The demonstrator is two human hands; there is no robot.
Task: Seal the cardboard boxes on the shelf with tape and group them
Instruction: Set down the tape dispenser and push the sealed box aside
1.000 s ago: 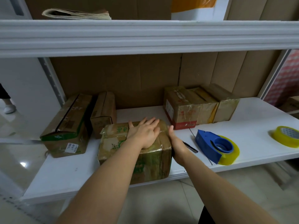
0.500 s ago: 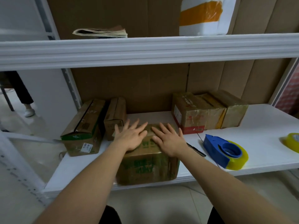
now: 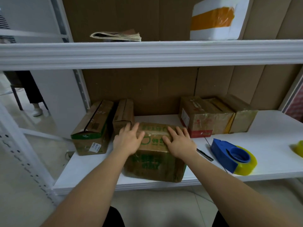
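A taped cardboard box with green print [image 3: 155, 163] sits at the front edge of the white shelf [image 3: 91, 171]. My left hand [image 3: 128, 140] lies flat on the left part of its top, fingers spread. My right hand [image 3: 179, 142] presses flat on the right part of the top. Two boxes [image 3: 93, 126] stand at the back left, touching each other. A row of three taped boxes [image 3: 213, 116] stands at the back right. A blue tape dispenser with yellow tape [image 3: 232, 156] lies on the shelf right of the box.
A dark pen-like tool [image 3: 205, 155] lies beside my right wrist. A second yellow tape roll [image 3: 299, 149] sits at the right edge. The upper shelf [image 3: 147, 51] holds folded paper [image 3: 116, 36] and a white foam box [image 3: 216, 20]. A person's legs [image 3: 32, 95] stand at the far left.
My right hand moved from the box's right side onto its top. Both hands now press flat on the lid. The camera view shifted downward and left.
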